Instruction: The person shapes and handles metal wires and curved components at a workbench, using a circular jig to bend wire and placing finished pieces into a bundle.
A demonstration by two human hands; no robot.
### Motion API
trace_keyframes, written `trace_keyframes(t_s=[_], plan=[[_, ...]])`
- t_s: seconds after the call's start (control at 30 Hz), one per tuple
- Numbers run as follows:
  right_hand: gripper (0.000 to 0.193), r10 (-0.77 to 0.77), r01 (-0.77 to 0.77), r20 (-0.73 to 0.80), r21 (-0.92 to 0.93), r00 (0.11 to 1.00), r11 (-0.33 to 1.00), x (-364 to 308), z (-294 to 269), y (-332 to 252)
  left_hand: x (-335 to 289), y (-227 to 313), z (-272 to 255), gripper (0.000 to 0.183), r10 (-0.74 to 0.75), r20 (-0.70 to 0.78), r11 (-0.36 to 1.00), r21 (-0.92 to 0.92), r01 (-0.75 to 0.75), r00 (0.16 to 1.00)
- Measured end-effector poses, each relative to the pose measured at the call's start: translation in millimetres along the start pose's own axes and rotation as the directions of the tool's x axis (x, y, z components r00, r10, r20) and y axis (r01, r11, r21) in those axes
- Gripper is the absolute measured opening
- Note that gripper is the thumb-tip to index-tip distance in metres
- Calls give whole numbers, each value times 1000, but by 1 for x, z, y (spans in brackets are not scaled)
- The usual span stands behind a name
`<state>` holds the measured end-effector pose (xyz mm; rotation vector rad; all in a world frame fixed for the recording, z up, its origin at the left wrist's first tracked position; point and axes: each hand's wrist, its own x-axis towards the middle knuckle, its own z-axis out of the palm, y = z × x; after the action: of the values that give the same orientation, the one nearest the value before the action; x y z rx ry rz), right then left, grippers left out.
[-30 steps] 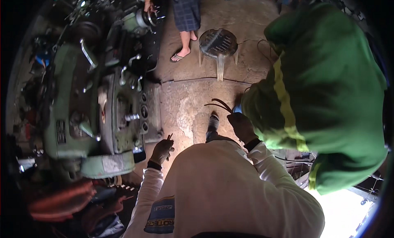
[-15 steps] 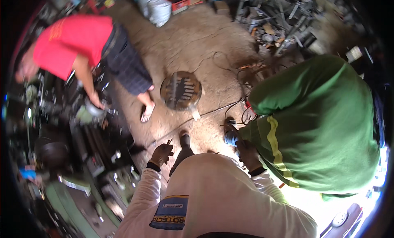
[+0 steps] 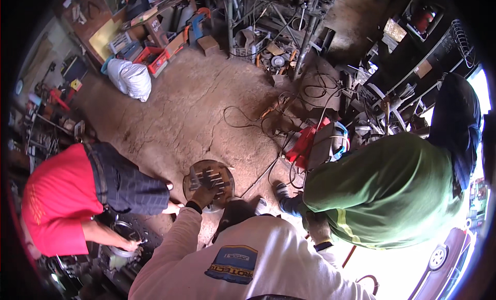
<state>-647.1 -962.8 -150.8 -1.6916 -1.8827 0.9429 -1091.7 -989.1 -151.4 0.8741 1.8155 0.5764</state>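
My left hand (image 3: 205,194), in a dark glove, reaches down over a round dark disc (image 3: 231,193) that stands on the floor. Several short light strips (image 3: 216,177) lie side by side on the disc. The left fingers are bent down among these strips; what they pinch is too dark to name. My right hand (image 3: 319,228), also gloved, is close by the green garment of the person on my right. Its fingers look curled, and whatever is in them is hidden.
A person in a red shirt (image 3: 59,196) bends over machinery at left; a person in green (image 3: 382,191) crouches at right. Cables (image 3: 243,125) trail across the floor towards a red and grey machine (image 3: 315,145). A white sack (image 3: 129,79) and red crates (image 3: 153,59) stand farther back.
My left hand, which held a thin short rod away from the disc, has moved onto the strips there. My view has swung up and left. My right hand stays beside the green garment.
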Motion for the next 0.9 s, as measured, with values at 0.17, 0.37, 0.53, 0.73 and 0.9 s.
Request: trace_keyframes(t_s=[0.17,0.37,0.53,0.73,0.9], plan=[[40,260,-261,-27,-53,965,964,10,18,-4,89,-4,-20,40,29,169,999,16,-32,985],[42,553,-574,-157,-159,818,803,42,46,-34,261,-17,-72,47,172,263,754,585,-299,949],[35,572,-668,-443,-88,690,739,57,117,-41,407,101,-84,38,-39,445,905,395,-157,895],[41,925,-904,-42,201,377,377,178,159,-66,486,138,-197,32,-85,228,965,262,23,970],[44,901,-857,9,314,434,409,279,164,-128,543,133,-272,33,-204,273,844,536,28,940]])
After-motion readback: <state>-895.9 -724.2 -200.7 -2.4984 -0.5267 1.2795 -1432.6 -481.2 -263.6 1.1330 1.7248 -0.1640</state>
